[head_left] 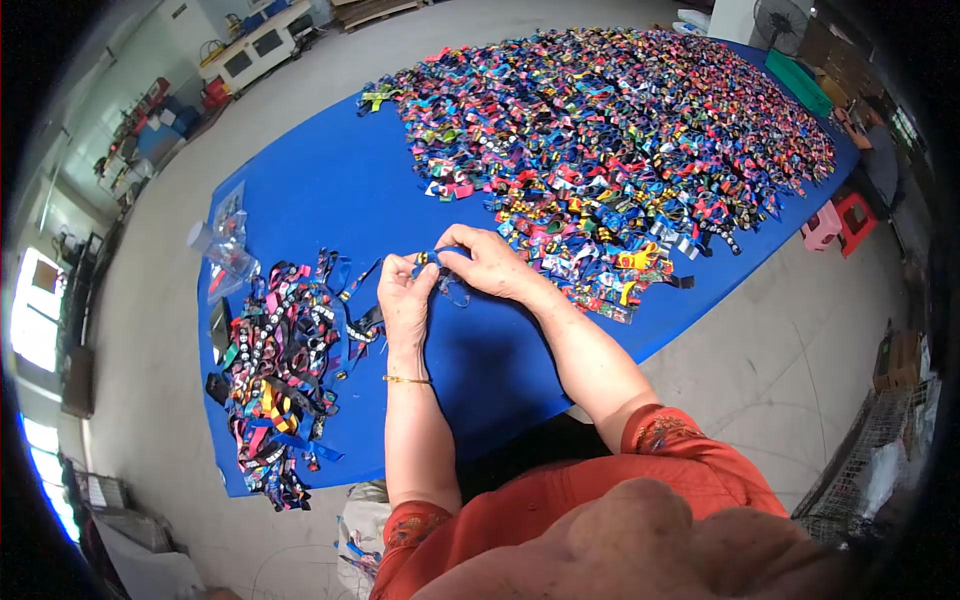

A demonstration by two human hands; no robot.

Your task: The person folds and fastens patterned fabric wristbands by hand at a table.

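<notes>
Mid-frame, your left hand (406, 295) and right hand (487, 263) pinch a patterned strap (421, 259), likely steadying it. A strap pile (285, 350) sits lower left, seemingly within reach.

The room is bright, with daylight at the left, where the windows (38, 310) burn out to white (the lower one fringed with blue). A soft, dark shadow (490, 365) lies on the tabletop (310, 170) between the forearms (410, 440). The left hand (405, 297) and right hand (487, 264) look fairly sharp; the far heap (620, 140) dissolves into specks. Wide-angle distortion bows the tabletop's edges, and black rounds off the corners.
</notes>
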